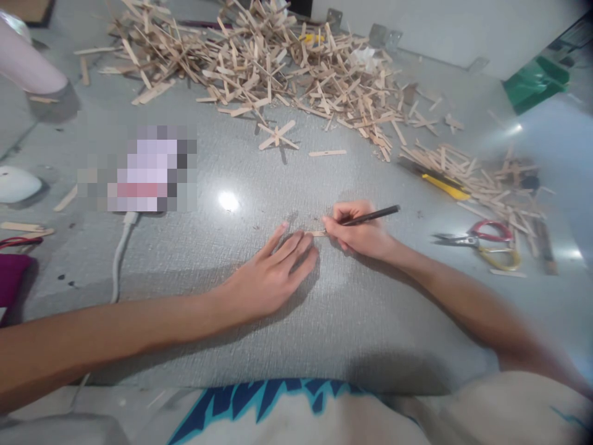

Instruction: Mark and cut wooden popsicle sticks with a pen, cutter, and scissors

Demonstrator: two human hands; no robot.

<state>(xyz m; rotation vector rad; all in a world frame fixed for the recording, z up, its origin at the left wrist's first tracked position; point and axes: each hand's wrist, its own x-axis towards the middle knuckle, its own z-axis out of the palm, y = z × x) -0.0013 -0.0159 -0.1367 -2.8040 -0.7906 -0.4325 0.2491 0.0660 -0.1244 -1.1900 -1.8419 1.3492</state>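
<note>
My left hand (273,272) lies flat on the grey table (241,334), fingers stretched out and pressing down a small wooden stick (317,233). My right hand (361,232) grips a dark pen (373,215) in a writing hold. The pen's tip touches the stick's exposed right end, just past my left fingertips. Most of the stick is hidden under my left fingers.
A large heap of wooden sticks (259,62) covers the table's far side, with a smaller heap (482,173) at right. Scissors (482,238) and a yellow cutter (445,185) lie right of my hand. A white cable (119,253) runs at left. Another person's sleeve (32,65) shows far left.
</note>
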